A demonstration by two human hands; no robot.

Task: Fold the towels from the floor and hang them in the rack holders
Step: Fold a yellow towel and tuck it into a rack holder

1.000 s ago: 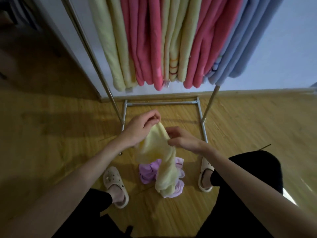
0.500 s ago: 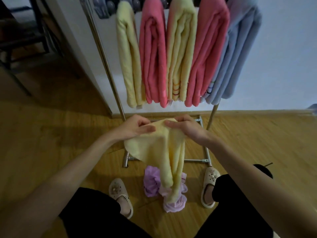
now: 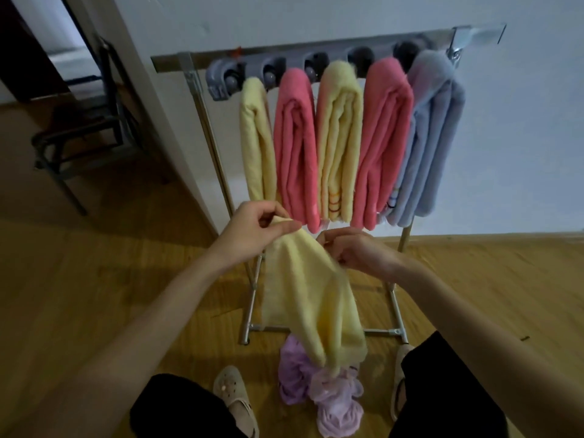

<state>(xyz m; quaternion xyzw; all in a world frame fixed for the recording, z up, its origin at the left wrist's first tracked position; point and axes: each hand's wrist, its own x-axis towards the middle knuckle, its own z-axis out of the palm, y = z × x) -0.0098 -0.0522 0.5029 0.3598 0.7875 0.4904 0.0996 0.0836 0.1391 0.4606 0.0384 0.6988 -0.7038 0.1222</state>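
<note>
Center frame: left hand [image 3: 252, 230] pinches the top corner of a pale yellow towel [image 3: 311, 298] while right hand [image 3: 355, 251] grasps its upper edge just beside; the cloth hangs btwn the person's legs. Its lower end reaches a crumpled lilac towel [image 3: 319, 390] on the wood floor [image 3: 94, 279]. Behind, upper center, rack [image 3: 316, 47] w/ five folded towels hung in its holders.

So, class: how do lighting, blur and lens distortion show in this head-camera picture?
Head view: dim, soft light, with the doorway darkest; the wide lens bends the rack and its posts; the yellow towel pinched by the left hand and right hand looks motion-smeared at its lower edge.
</note>
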